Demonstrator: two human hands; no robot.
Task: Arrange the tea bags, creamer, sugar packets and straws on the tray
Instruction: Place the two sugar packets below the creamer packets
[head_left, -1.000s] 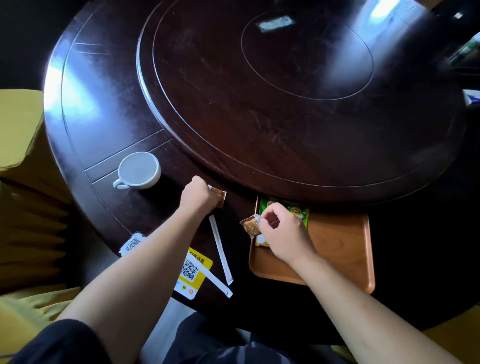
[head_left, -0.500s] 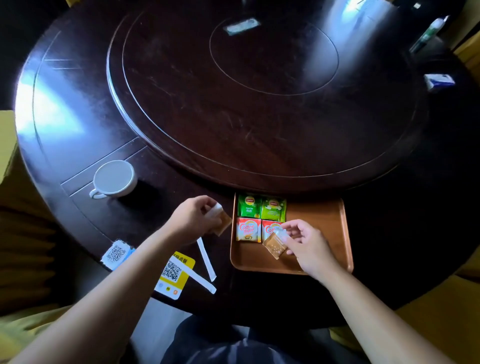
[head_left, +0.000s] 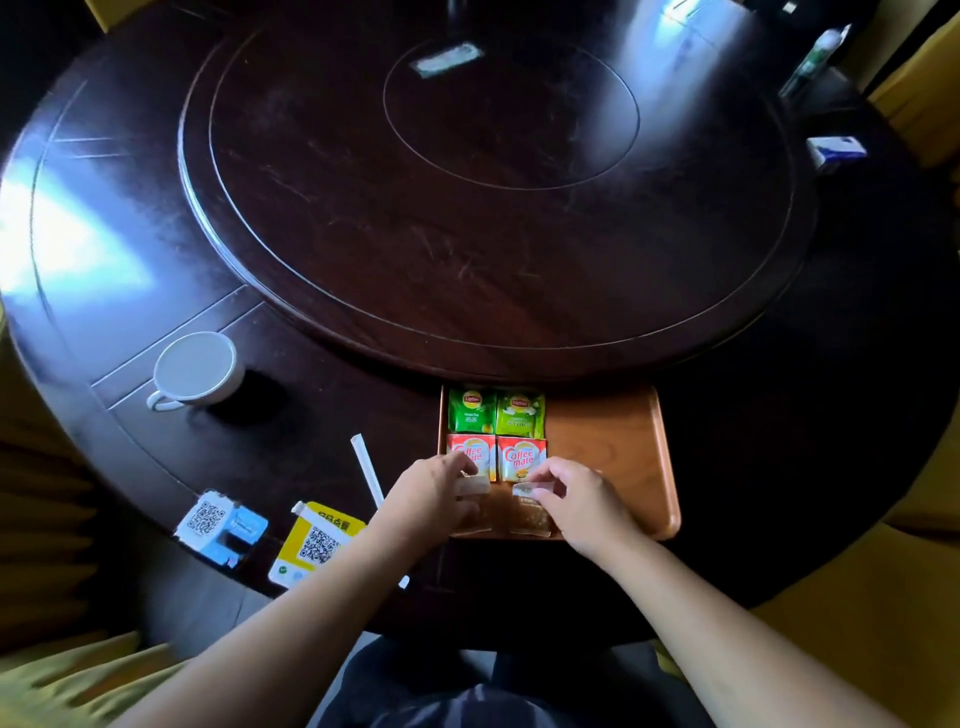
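Orange-brown wooden tray (head_left: 618, 447) sits at the near edge of a dark round table (head_left: 156, 249), just below the rim of the raised turntable (head_left: 488, 171). Far-left corner of tray: two green tea bags (head_left: 496, 413) side by side. Directly in front of them, two red-and-white creamer packets (head_left: 521, 457), also side by side; the left one is partly covered by the left hand. Left hand (head_left: 431, 499) is over the tray's near-left corner, fingers curled and pinched on a brown sugar packet (head_left: 475, 512) with a clear top edge; the packet lies at the tray floor below the left creamer. Right hand (head_left: 582, 501) likewise pinches the clear top of a second brown sugar packet (head_left: 531, 515), set just beside the first, below the right creamer. Cannot tell whether either packet is fully resting on the tray. Right half of tray is bare wood. Off the tray, to its left, one white paper-wrapped straw (head_left: 366, 470) lies on the table, its near end passing behind the left wrist; a second straw (head_left: 306, 512) lies across a yellow QR card (head_left: 317, 543). A blue-and-white QR card (head_left: 221, 525) sits further left. White cup (head_left: 195, 371) stands on the table, well apart from the tray.
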